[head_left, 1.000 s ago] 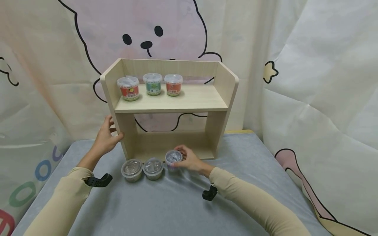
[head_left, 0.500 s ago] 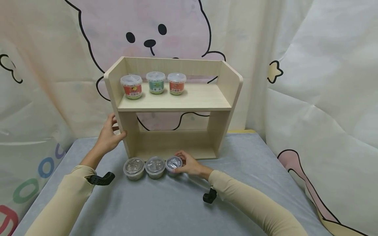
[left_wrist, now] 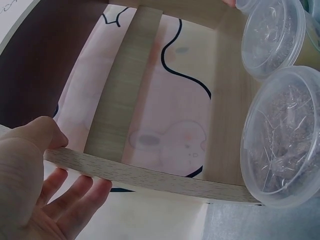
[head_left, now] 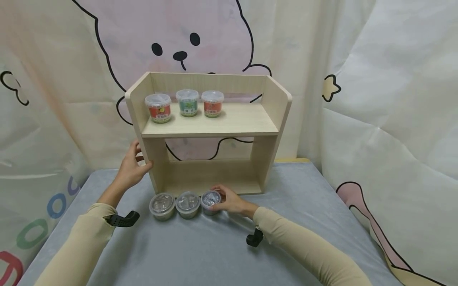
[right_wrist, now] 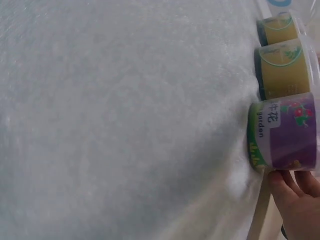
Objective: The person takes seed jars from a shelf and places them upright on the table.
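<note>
My left hand [head_left: 130, 171] grips the left side panel of a pale wooden two-tier shelf [head_left: 211, 133]. In the left wrist view, the thumb lies on one face of that panel [left_wrist: 150, 174] and the fingers are on the other. My right hand [head_left: 230, 200] holds a small lidded plastic cup [head_left: 210, 198] by its right side, on the cloth before the shelf. The right wrist view shows its purple flower label [right_wrist: 295, 132]. Two more clear-lidded cups stand to its left, a middle cup [head_left: 187, 203] and a left cup [head_left: 162, 205].
On the upper tier stand a red-labelled cup [head_left: 158, 108], a green-labelled cup [head_left: 187, 102] and another red-labelled cup [head_left: 212, 104]. A blue-grey cloth [head_left: 200, 254] covers the table. Behind hangs a printed curtain [head_left: 286, 47] with a bear drawing.
My right hand has brought the purple-labelled cup in beside the middle cup, closing the gap between them. During the last half second it stays there. My left hand keeps its grip on the shelf.
</note>
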`<state>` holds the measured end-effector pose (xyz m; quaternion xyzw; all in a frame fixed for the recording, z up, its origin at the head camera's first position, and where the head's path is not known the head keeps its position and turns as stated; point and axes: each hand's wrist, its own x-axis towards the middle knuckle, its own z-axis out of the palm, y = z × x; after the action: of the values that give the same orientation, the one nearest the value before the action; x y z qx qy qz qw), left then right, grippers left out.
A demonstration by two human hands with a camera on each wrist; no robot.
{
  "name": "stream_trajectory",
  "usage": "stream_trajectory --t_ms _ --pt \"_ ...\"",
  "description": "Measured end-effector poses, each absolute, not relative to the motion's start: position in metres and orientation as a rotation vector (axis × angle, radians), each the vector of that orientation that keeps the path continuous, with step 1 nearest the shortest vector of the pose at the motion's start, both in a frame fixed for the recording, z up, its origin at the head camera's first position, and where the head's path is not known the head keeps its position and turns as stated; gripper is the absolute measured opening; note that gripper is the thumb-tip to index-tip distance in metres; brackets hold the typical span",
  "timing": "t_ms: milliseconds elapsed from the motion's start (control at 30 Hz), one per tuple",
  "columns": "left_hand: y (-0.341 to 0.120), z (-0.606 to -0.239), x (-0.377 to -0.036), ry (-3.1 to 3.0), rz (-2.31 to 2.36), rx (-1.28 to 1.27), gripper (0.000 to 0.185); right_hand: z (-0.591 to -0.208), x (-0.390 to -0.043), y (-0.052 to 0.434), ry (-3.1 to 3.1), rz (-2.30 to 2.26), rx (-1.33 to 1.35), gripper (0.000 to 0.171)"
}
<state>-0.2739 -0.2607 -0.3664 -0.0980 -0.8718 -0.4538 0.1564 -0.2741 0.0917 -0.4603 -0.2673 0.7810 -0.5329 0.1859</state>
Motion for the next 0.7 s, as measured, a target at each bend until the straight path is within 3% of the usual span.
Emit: stream_trajectory --t_ms 700 --pt "-0.26 -0.366 -0.271 -2.475 -1.287 -0.291 0.081 -0.367 -0.27 0.109 2.255 -1.465 -0.911 0.051"
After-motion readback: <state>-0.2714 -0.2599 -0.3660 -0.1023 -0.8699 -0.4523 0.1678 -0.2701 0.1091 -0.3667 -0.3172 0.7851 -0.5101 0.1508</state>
